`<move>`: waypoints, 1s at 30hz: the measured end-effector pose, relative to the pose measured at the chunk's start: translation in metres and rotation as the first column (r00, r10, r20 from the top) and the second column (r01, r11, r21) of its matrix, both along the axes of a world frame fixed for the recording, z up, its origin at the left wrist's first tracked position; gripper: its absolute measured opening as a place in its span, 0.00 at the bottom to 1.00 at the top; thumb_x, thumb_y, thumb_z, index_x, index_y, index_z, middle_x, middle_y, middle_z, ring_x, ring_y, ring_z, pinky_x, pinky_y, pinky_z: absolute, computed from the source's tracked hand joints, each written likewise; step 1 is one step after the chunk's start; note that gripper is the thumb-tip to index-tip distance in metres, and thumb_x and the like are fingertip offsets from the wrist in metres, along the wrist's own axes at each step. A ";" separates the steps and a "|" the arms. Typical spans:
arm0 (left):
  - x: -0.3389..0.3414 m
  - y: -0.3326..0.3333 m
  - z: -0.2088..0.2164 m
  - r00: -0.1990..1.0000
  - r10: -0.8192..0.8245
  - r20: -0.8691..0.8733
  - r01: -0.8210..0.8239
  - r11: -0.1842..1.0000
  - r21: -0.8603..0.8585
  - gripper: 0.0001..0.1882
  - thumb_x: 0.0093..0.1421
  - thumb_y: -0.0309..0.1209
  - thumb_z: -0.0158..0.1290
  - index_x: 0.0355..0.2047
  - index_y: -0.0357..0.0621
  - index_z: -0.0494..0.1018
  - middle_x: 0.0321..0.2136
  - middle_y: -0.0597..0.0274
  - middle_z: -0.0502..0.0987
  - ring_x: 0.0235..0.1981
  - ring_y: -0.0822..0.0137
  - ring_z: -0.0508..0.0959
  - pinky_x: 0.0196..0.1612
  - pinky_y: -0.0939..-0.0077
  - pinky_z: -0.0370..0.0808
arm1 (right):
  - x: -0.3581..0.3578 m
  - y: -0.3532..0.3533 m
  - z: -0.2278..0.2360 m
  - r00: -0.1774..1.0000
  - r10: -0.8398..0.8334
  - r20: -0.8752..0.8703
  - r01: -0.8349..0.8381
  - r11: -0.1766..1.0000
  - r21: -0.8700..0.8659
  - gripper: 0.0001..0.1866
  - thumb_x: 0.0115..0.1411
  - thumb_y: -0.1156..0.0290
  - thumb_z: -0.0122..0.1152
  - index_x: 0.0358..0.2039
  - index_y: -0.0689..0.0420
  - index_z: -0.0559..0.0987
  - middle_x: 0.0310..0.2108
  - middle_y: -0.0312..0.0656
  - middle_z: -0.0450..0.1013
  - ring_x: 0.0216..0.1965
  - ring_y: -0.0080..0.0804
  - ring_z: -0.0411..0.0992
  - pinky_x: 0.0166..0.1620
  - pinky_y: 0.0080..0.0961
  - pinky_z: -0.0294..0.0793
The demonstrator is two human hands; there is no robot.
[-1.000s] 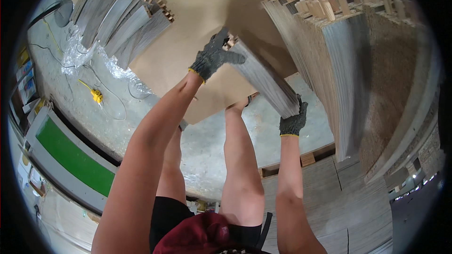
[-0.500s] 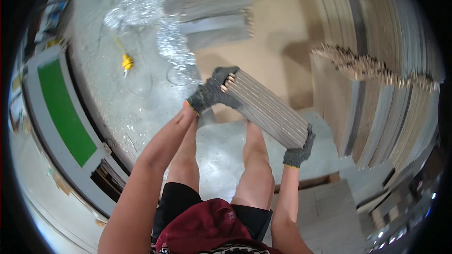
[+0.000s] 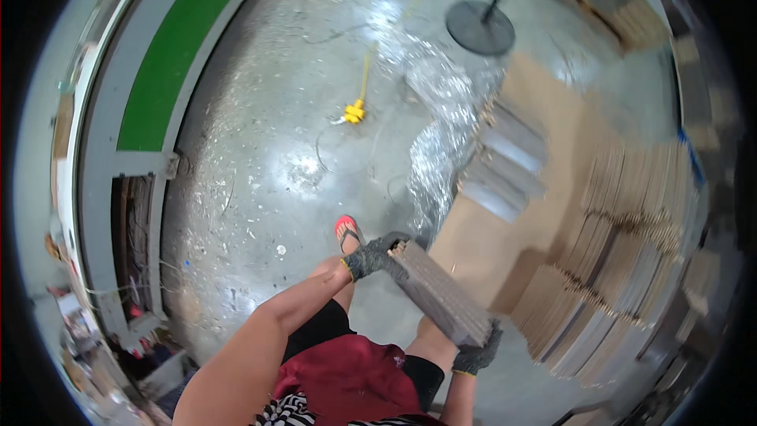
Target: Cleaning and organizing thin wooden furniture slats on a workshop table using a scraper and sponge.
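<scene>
A bundle of thin grey-brown wooden planks (image 3: pixel 443 296), pressed together on edge, slants in front of my body. My left hand (image 3: pixel 377 257), in a dark grey knit glove, grips its upper left end. The lower right end sits in my gloved right hand (image 3: pixel 479 353). Both hands are closed round the ends, with some fingers hidden behind the wood. Beyond the bundle, several more grey planks (image 3: pixel 505 159) lie in groups on a brown cardboard sheet (image 3: pixel 465 252). Large stacks of similar planks (image 3: pixel 599 276) stand to the right.
Crumpled clear plastic wrap (image 3: pixel 434 166) lies along the cardboard's left side. A yellow cord connector (image 3: pixel 354 112) is on the grey floor (image 3: pixel 268 213). A round black stand base (image 3: pixel 480 28) stands far off. A grey machine with a green panel (image 3: pixel 177 55) runs along the left.
My view has swung to the left, so the plank stacks sit farther right and lower. The bundle stays in both hands, now closer to my body. My left foot has come into view.
</scene>
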State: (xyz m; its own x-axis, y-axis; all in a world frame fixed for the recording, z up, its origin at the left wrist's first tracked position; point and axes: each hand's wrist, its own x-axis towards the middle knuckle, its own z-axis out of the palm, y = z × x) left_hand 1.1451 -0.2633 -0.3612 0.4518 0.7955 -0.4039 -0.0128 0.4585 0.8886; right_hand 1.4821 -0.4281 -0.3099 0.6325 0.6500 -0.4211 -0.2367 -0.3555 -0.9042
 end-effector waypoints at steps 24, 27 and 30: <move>-0.474 0.040 0.258 0.687 0.574 -0.445 -0.487 0.819 0.304 0.62 0.37 0.54 0.70 0.66 0.34 0.52 0.62 0.40 0.60 0.64 0.47 0.59 0.65 0.63 0.57 | -0.446 0.347 0.174 0.677 0.714 -0.177 -0.684 0.700 0.208 0.19 0.66 0.60 0.45 0.45 0.61 0.76 0.44 0.43 0.73 0.46 0.37 0.71 0.50 0.33 0.72; -0.545 0.079 0.288 0.709 0.496 -0.501 -0.451 0.865 0.218 0.63 0.36 0.57 0.69 0.65 0.37 0.54 0.61 0.39 0.61 0.63 0.46 0.61 0.64 0.62 0.59 | -0.512 0.419 0.141 0.667 0.722 -0.187 -0.676 0.691 0.255 0.20 0.66 0.61 0.44 0.47 0.61 0.76 0.46 0.43 0.73 0.48 0.36 0.71 0.53 0.33 0.70; -0.618 0.091 0.301 0.602 0.650 -0.464 -0.576 0.756 0.310 0.61 0.34 0.55 0.71 0.65 0.40 0.56 0.57 0.40 0.64 0.60 0.47 0.65 0.62 0.61 0.62 | -0.629 0.467 0.183 0.564 0.819 -0.110 -0.754 0.564 0.335 0.20 0.66 0.61 0.45 0.49 0.62 0.75 0.47 0.42 0.73 0.49 0.35 0.70 0.55 0.33 0.69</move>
